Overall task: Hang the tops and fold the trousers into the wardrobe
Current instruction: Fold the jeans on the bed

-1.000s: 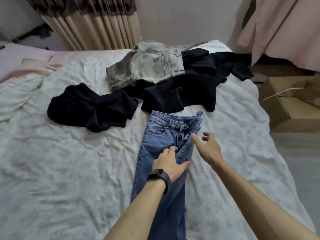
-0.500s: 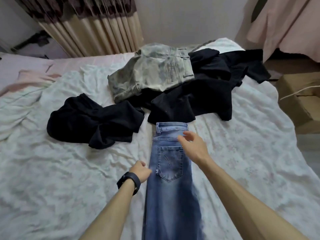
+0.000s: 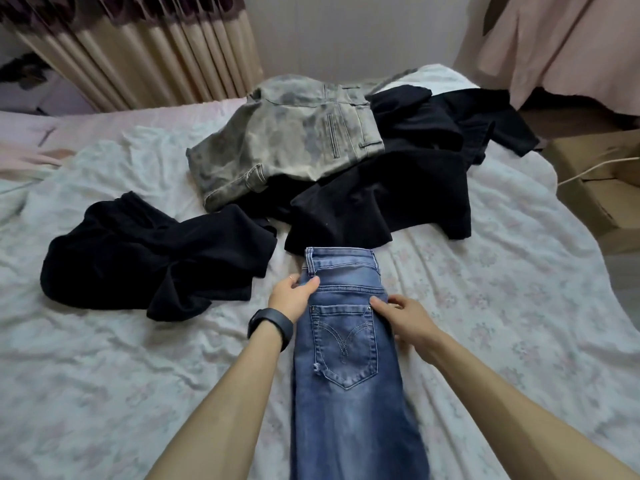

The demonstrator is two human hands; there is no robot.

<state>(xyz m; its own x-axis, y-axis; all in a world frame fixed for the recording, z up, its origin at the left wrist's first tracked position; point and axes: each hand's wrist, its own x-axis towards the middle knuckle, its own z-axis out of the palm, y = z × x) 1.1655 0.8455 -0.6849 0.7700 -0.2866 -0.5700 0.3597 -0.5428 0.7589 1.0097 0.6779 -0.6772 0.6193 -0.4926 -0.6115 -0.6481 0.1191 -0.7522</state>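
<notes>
Blue jeans (image 3: 346,358) lie folded lengthwise on the bed, back pocket up, waistband away from me. My left hand (image 3: 291,298) grips their left edge just below the waistband, thumb on top. My right hand (image 3: 403,317) holds the right edge beside the pocket, fingers curled round the fabric. A black garment (image 3: 149,261) lies crumpled to the left. Faded grey trousers (image 3: 291,140) rest on a heap of black clothes (image 3: 408,188) behind the jeans.
The bed (image 3: 104,393) has a wrinkled white floral sheet. Beige curtains (image 3: 156,53) hang behind it. A cardboard box (image 3: 602,181) stands on the floor at the right, and pink fabric (image 3: 568,43) hangs above it.
The jeans were folded in half lengthwise, so the back pocket now faces up. Both hands moved to the two side edges near the waistband.
</notes>
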